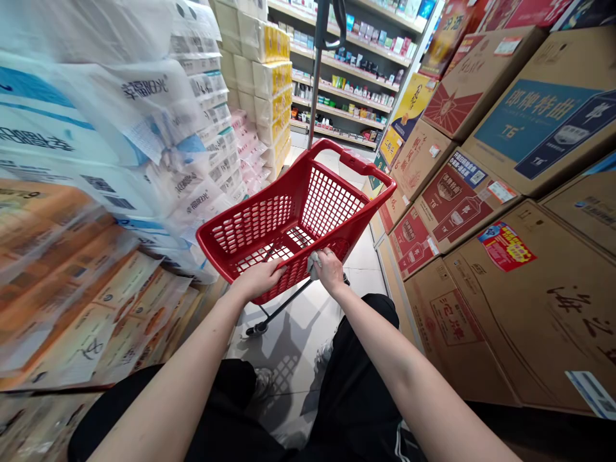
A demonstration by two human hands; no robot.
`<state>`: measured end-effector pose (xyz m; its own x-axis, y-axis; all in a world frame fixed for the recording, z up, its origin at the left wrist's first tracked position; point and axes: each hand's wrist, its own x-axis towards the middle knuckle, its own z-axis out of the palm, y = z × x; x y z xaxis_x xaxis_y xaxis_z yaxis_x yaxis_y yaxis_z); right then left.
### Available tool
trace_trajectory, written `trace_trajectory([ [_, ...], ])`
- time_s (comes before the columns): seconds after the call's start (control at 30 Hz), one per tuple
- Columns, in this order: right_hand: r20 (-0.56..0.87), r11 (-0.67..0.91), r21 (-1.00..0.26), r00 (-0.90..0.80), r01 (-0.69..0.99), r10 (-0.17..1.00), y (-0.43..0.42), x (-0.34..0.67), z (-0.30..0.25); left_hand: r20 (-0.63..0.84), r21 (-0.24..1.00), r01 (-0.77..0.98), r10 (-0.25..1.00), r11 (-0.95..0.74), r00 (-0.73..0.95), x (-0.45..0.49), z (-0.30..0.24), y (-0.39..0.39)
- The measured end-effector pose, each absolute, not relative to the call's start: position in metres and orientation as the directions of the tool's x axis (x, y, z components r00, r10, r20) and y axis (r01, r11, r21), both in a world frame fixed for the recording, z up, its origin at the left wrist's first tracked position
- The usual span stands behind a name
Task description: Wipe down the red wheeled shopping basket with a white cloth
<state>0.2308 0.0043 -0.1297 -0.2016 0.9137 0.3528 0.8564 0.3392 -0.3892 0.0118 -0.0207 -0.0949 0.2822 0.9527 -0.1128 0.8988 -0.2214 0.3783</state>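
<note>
A red plastic shopping cart (274, 224) with latticed sides stands in front of my knees, its basket holding nothing that I can see. My left hand (258, 280) grips the near side rim, with its fingers over the edge. Closed on a crumpled pale grey cloth (314, 264), my right hand (330, 269) presses it against the outside of the same side, right of my left hand. The cart's red handle (356, 162) points away to the upper right.
Stacked tissue packs (154, 122) line the left, with orange-brown packs (72, 269) nearer me. Cardboard cartons (510, 289) wall the right. Behind the cart rises a dark pole (315, 90), and shelves of small goods (356, 70) stand farther back. Pale floor tiles (298, 340) lie below.
</note>
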Motion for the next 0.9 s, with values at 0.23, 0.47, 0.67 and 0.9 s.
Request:
trace_trajectory([
  [0.23,0.344,0.225,-0.512,-0.041,0.829,0.938,-0.016,0.226,-0.131,-0.109,0.439,0.878,0.958,-0.192,0.264,0.016,-0.099,-0.024],
  [0.47,0.480,0.354,-0.654,0.005,0.669,0.877,-0.026,0.221,-0.114,-0.110,0.465,0.863,0.954,-0.198,0.279,0.021,-0.098,-0.027],
  [0.67,0.389,0.289,-0.737,0.034,0.611,0.920,-0.025,0.205,-0.128,-0.155,0.540,0.834,0.961,-0.112,0.229,0.024,-0.093,-0.024],
  [0.9,0.236,0.295,-0.694,-0.178,0.656,0.955,-0.043,0.196,-0.144,-0.047,0.719,0.693,0.992,-0.049,0.119,0.028,-0.090,-0.024],
])
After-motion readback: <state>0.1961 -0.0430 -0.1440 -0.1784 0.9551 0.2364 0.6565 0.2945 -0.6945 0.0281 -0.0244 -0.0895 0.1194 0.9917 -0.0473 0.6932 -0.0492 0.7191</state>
